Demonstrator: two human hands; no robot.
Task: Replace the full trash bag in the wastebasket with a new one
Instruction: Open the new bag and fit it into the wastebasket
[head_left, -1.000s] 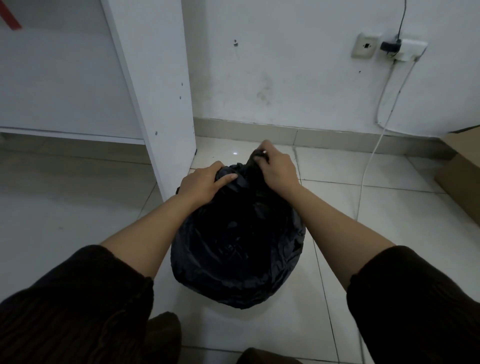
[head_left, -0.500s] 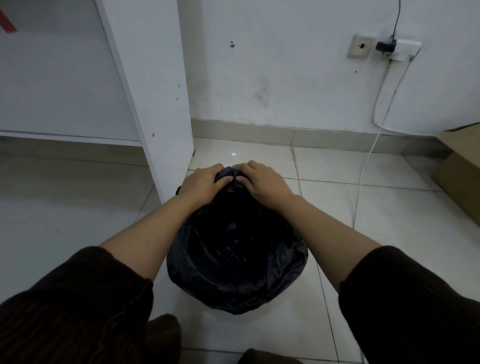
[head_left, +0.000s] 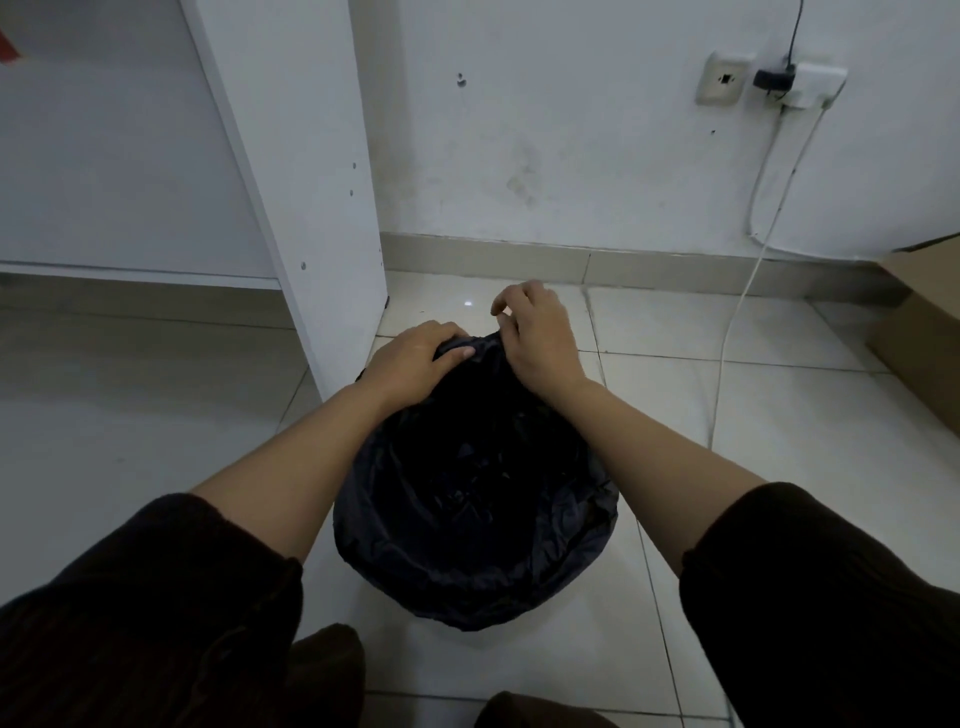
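Note:
A black trash bag (head_left: 475, 519) lines a round wastebasket on the tiled floor, its plastic folded over the rim so the basket itself is hidden. The bag's inside is dark and its contents cannot be made out. My left hand (head_left: 415, 358) presses a fold of the bag at the far rim, thumb lying on the plastic. My right hand (head_left: 535, 338) rests on the far rim just beside it, palm on the bag, fingertips lifted and curled above the edge.
A white cabinet panel (head_left: 306, 182) stands upright just left of the basket. The wall behind carries a socket and plug (head_left: 789, 83), with a white cable (head_left: 737, 322) trailing down onto the floor. At the right edge sits a cardboard box (head_left: 924, 322).
My right hand has shifted right and farther along the rim, away from the left hand, and its fingers have lifted. The left hand stays on its fold.

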